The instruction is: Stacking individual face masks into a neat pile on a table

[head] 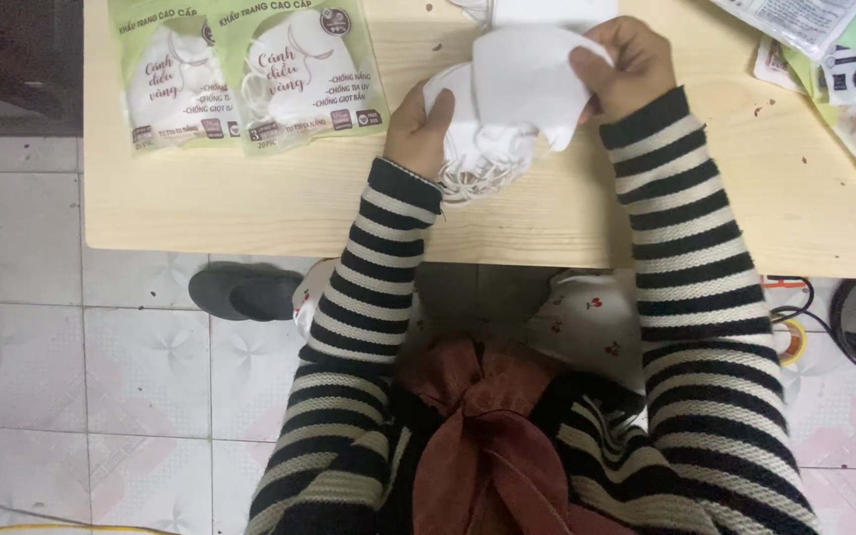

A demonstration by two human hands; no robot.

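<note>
— Two hands on it? 
— Yes: left hand [416,127] and right hand [626,64] each pinch the white mask stack [522,94] above the counter [250,213].
— Handling?
— Likely light, soft, floppy; edges suit the grip best.

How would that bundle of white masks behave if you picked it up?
The masks look soft and probably floppy: they bend between the left hand and right hand. Likely light. Loose ear loops dangle and could snag.
</note>
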